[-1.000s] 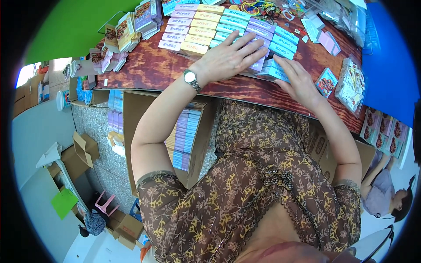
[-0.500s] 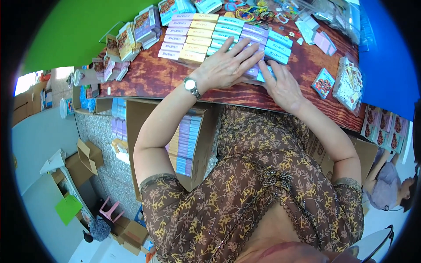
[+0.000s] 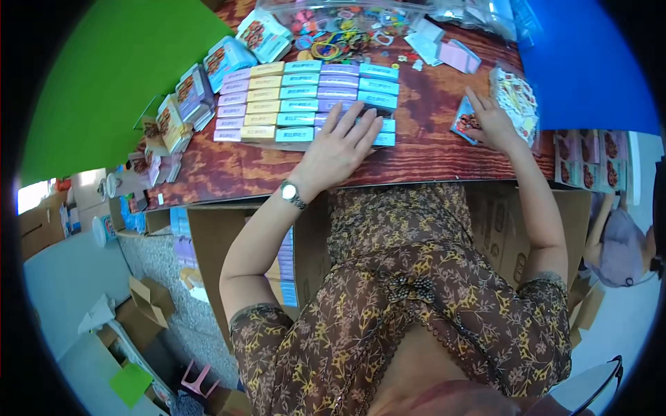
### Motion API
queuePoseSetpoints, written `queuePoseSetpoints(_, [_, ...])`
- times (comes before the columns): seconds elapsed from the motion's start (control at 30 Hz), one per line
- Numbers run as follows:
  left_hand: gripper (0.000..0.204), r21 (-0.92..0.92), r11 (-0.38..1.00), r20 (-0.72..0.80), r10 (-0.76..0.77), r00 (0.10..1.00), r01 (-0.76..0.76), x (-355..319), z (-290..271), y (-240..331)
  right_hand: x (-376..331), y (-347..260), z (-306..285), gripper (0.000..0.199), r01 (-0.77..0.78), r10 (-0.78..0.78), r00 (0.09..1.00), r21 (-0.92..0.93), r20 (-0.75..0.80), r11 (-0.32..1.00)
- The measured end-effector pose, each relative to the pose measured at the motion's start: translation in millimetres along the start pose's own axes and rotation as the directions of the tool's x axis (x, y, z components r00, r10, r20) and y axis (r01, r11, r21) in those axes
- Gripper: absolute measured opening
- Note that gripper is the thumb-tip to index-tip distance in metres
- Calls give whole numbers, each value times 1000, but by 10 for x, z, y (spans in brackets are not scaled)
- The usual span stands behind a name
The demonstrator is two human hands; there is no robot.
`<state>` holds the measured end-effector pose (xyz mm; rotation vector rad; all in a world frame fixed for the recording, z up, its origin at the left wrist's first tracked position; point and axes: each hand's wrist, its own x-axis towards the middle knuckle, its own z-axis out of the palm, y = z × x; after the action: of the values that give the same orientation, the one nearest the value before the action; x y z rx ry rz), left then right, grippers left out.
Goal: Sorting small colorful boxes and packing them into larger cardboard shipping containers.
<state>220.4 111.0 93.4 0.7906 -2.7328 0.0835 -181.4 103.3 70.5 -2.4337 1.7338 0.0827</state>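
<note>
1. Tabletop [image 3: 423, 156]: red-brown, wood-patterned, carrying everything noted below. Middle stretch holds the main block; other stock sits around it, probably so both hands have room.
2. Block of slim boxes [image 3: 298, 92]: five columns, sorted by colour, lilac, yellow, aqua, purple, blue. Narrow sides face up, boxes packed against one another; laid this way, they likely prop each other and stay easy to count.
3. Leaning stacks of picture-faced packs [image 3: 191, 100]: along the left side, grouped by colour, presumably so each kind stays within reach.
4. Clear bag of pale pieces [image 3: 517, 104]: far right, just beside the right hand.
5. Left hand [image 3: 341, 149]: grip wide, fingers spread over the block's near right corner, on purple and blue columns. Looks like steadying, keeping edges flush.
6. Right hand [image 3: 494, 126]: at the small picture-faced pack, fingers over its right part. Cannot tell whether the grip has closed.
7. Small picture-faced pack [image 3: 463, 123]: flat on the tabletop, apart from the block, partly covered by fingers.
</note>
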Motion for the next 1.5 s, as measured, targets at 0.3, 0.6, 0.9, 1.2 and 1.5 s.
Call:
queuePoseSetpoints(0.3, [48, -329, 938, -93, -144, 985, 106, 20, 68, 28, 63, -208, -289, 69, 38, -22, 998, 266, -62, 963])
queuePoseSetpoints(0.6, [41, -337, 932, -140, -188, 972, 132, 35, 15, 34, 266, -1455, -671, 41, 345, -42, 865, 532, -500, 773])
queuePoseSetpoints(0.9, [40, -351, 929, -191, -194, 962, 117, 23, 55, 25, 543, -1448, -734, 42, 460, -163, 802, 422, -574, 781])
queuePoseSetpoints(1.2, [39, -325, 937, -198, -202, 959, 131, -20, 31, 33, 500, -1452, -651, 45, 389, -93, 836, 464, -541, 795])
queuePoseSetpoints(1.5, [28, -285, 951, -248, -194, 949, 120, -25, 80, 37, 631, -1743, -435, 53, 567, -355, 677, 150, -644, 810])
